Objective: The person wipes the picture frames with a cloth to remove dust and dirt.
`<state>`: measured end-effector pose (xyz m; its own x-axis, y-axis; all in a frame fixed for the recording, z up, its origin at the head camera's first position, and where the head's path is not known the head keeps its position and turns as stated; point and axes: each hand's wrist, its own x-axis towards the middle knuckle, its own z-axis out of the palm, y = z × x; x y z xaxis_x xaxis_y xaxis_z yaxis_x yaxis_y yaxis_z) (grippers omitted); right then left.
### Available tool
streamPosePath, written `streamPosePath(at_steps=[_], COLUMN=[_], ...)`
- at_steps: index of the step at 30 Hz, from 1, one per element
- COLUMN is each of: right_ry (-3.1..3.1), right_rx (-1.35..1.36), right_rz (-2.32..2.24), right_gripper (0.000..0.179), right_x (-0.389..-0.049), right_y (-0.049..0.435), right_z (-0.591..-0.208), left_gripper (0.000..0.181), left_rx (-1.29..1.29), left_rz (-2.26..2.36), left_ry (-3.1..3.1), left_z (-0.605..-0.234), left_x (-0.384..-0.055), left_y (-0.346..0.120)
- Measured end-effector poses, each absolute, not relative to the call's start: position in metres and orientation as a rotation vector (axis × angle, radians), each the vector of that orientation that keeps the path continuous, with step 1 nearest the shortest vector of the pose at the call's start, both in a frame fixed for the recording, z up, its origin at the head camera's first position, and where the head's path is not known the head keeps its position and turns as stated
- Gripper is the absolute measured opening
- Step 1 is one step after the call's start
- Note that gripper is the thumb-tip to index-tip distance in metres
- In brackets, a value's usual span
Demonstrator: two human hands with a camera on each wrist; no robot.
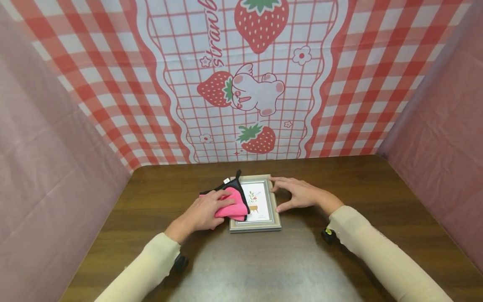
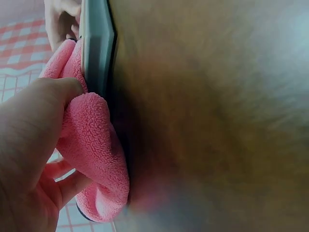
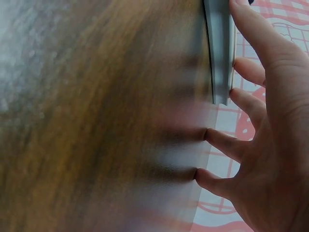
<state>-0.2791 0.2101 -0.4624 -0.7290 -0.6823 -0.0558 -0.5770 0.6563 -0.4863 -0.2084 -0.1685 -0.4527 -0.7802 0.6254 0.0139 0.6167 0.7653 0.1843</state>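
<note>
A picture frame (image 1: 276, 216) with a pale silvery border lies flat on the table, showing a print of a plant in a brown pot. My left hand (image 1: 203, 212) grips a pink cloth (image 1: 238, 206) with black edging and presses it over the frame's left part. In the left wrist view, the fluffy cloth (image 2: 94, 135) bunches between thumb and fingers, beside the frame's side (image 2: 99, 48). My right hand (image 1: 298, 193) touches the frame's right edge with spread fingers. The right wrist view shows the thumb and some fingertips at the frame (image 3: 221, 58), while two other fingertips (image 3: 202, 175) rest on the table.
The brown wooden table (image 1: 256, 268) ends at a back wall hung with a red-and-white checked strawberry cloth (image 1: 260, 92). Pink fabric walls stand at the left (image 1: 49, 126) and right (image 1: 434, 138). Dark devices sit under both wrists.
</note>
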Motion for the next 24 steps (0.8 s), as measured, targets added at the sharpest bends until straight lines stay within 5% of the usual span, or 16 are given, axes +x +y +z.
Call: streamPosePath(at_steps=[14,24], right_ry=[2.659,2.665], right_rx=[-1.017,-1.023], right_rz=[-0.633,-0.629], right_gripper=[0.064,0.061], right_x=[-0.281,-0.282], right_y=[0.209,0.209], right_z=[-0.465,-0.463], left_gripper=[0.065,0.059], left_rx=[1.215,1.297], left_rz=[0.184,0.205], left_ry=[2.929,2.990], left_z=[-0.452,-0.455], left_x=[-0.166,-0.165], left_y=[-0.172,-0.172])
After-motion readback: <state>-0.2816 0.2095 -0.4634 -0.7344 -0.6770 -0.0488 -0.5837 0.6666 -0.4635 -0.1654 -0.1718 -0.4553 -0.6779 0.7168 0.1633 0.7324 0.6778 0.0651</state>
